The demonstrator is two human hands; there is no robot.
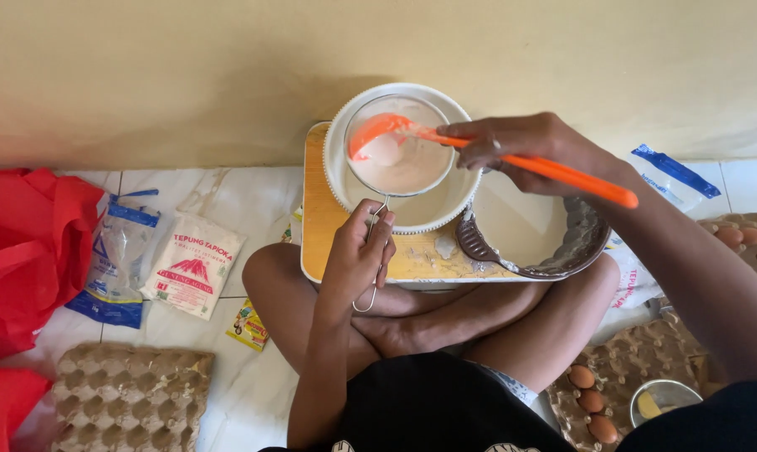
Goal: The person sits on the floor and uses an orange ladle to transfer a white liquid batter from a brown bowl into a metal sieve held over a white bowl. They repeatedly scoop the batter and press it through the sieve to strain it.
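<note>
Wire sieve sits over the white bowl, its mesh holding white flour. The bowl rests on a yellow board laid across the person's crossed legs. Left hand, fingers curled tight around the sieve's wire handle, steadies it from the near side. Right hand pinches the shaft of an orange spatula; the blade lies inside the sieve, pressed into the flour, the handle end sticking out to the right past the wrist.

Just right of the bowl, partly on the board: a dark metal pan with pale batter or dough inside and floury residue on its rim.

On the tiled floor, left: 2 flour packets, a small yellow sachet, red plastic bags, 1 empty egg tray. Right: an egg tray with at least 3 brown eggs, a small steel bowl beside them, more eggs at the far right edge.
</note>
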